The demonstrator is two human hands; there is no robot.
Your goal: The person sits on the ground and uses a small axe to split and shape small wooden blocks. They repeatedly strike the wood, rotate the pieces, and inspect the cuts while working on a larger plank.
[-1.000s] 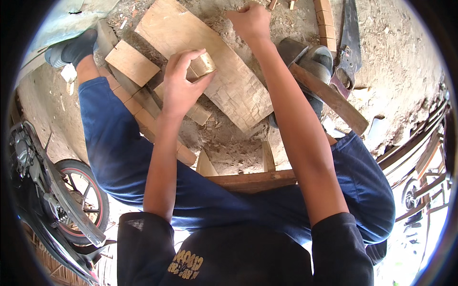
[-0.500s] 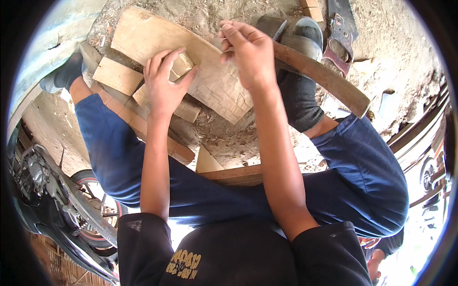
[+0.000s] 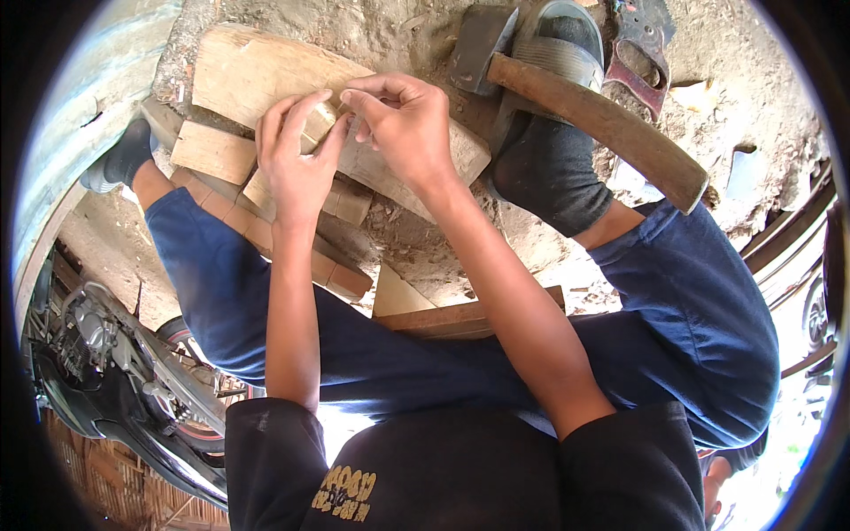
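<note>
My left hand (image 3: 295, 164) is closed round a small pale wooden block (image 3: 318, 129), thumb on one side and fingers on the other. Beneath it lies a thick, wide wooden plank (image 3: 252, 66). My right hand (image 3: 409, 124) has come right up beside the block, thumb and fingers pinched together at its edge. Whatever the pinch holds is too small to make out. To the right, a hatchet (image 3: 602, 119) with a dark head and a curved wooden handle lies across my sandalled foot.
A handsaw (image 3: 639, 57) lies on the dirt at the upper right. Several cut wood blocks (image 3: 212, 150) and a row of bricks (image 3: 248, 226) are left of the plank. A motorcycle (image 3: 115, 354) stands at the lower left. Another person's arm (image 3: 715, 482) shows at the lower right.
My right hand has moved left and down, from above the plank's right part to the block. My left hand keeps its hold on the block. The view has shifted slightly.
</note>
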